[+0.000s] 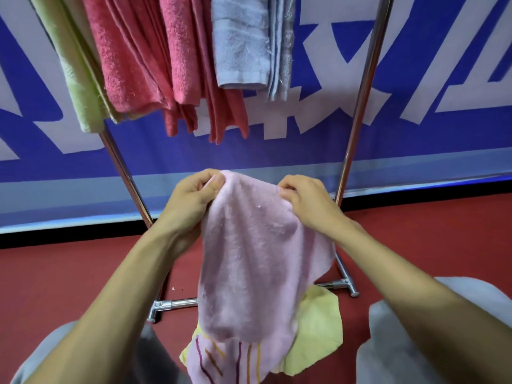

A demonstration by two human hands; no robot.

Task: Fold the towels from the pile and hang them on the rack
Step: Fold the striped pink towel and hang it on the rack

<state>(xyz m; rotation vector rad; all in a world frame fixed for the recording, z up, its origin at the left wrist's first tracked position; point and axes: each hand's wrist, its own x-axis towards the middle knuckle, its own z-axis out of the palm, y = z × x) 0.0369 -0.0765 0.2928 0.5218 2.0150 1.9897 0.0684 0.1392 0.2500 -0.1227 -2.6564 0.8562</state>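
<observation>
While left fingers [215,182], right fingers [288,194] pinch pink towel [249,259], red floor [69,273] below blue banner [277,153].

We wear pale grey cloth [393,342] over both legs (trousers, by the look of it); our forearms [116,300] are bare down to left hand [191,195] and right hand [307,200].

Both my forearms reach forward, converging. My left hand [191,199] and right hand [309,205] sit level, thumbs and curled fingers pinching the pink towel [249,259] at its top edge.
</observation>
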